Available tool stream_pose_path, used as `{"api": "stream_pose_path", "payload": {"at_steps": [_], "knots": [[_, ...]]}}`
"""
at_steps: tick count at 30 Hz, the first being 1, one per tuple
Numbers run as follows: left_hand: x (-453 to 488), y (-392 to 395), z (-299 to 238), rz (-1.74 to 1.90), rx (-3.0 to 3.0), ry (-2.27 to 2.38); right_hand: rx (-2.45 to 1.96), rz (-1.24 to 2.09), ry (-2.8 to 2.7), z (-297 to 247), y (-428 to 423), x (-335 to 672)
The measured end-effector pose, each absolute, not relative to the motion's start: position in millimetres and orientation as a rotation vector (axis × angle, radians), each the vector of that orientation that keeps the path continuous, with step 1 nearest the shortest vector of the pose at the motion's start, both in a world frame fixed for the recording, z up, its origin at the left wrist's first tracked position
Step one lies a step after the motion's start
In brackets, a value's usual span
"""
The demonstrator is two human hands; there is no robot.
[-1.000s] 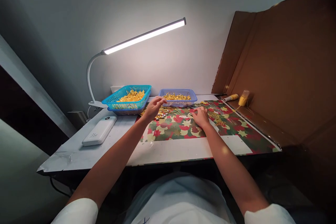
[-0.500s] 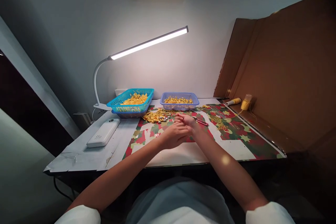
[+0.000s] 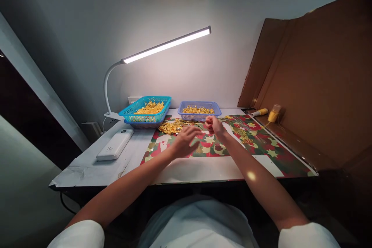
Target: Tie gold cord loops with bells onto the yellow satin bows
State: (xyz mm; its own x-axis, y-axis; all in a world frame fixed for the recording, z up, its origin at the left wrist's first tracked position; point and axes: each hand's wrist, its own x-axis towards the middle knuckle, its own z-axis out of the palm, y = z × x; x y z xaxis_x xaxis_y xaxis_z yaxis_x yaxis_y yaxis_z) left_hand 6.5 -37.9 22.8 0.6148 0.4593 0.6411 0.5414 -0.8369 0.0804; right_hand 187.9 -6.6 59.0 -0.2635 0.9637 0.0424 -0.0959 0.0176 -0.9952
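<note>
**Left hand (image 3: 186, 141) hovering with fingers apart, right hand (image 3: 214, 126) curling into a fist**

I am watching both hands near the centre of the frame, over a patterned sheet (image 3: 216, 150) that is covering much of the table (image 3: 87, 170). My left hand is holding its fingers apart, palm turning downward, just in front of a gold pile (image 3: 168, 127) of leaf-like pieces left of centre. I cannot tell whether its fingertips are touching anything. My right hand is keeping its fingers together, slightly higher and to the right; I cannot tell whether they are gripping anything. It is appearing just in front of the purple basket (image 3: 188, 116), whose gold strips (image 3: 197, 110) are lying inside, at the centre of the frame.

Left of that, the turquoise basket (image 3: 126, 115) is carrying golden pieces (image 3: 149, 108) and is sitting on top of a darker basket (image 3: 142, 125). A gold tangle (image 3: 244, 136) is lying on the sheet, right of centre. Farther right, a tube (image 3: 259, 112) and a small yellow bottle (image 3: 274, 114) are resting near the brown cardboard (image 3: 316, 77), which is filling the right side. A white power bank (image 3: 114, 145) is lying at the lower left, and the lamp (image 3: 167, 45) is shining across the upper middle.
</note>
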Motion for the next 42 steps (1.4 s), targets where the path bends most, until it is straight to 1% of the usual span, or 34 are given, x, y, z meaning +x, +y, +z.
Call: {"api": "stream_pose_path", "payload": {"at_steps": [2, 5, 8, 12, 17, 20, 24, 32, 37, 39, 42], "knots": [[-17.1, -15.5, 27.9, -1.058, -2.520, -1.225, -0.982, 1.326, -1.407, 58.9, -4.5, 192.8], [-52.8, 9.7, 32.9, -0.714, -2.425, -1.601, -0.937, 1.323, -1.462, 54.2, -2.7, 195.3], [-75.9, 16.3, 30.5, -0.487, -2.495, -1.701, -0.902, 1.330, -1.470, 43.7, -2.4, 190.5], [-83.5, 12.6, 21.9, -0.462, -2.500, -1.745, -0.884, 1.307, -1.428, 27.9, -4.5, 181.1], [-81.3, 14.0, 18.4, -0.669, -2.467, -1.707, -0.895, 1.217, -1.494, 22.2, -14.8, 174.4], [-83.2, 15.4, 19.4, -0.835, -2.427, -1.714, -0.936, 1.223, -1.504, 26.5, -22.5, 170.8], [-90.1, 14.6, 18.1, -1.037, -2.460, -1.845, -0.971, 1.231, -1.504, 29.5, -25.7, 168.6], [-98.6, 11.5, 14.2, -1.073, -2.379, -1.975, -1.061, 1.151, -1.549, 13.5, -14.5, 175.7], [-98.1, 10.6, 14.6, -1.192, -2.335, -1.971, -1.082, 1.150, -1.514, 15.4, -18.3, 176.4], [-96.7, 8.9, 16.9, -1.359, -2.310, -1.999, -1.084, 1.166, -1.489, 16.4, -19.5, 176.4], [-88.7, 4.5, 22.1, -1.897, -2.248, -2.114, -1.033, 1.165, -1.512, 14.1, -18.3, 175.0]]}}
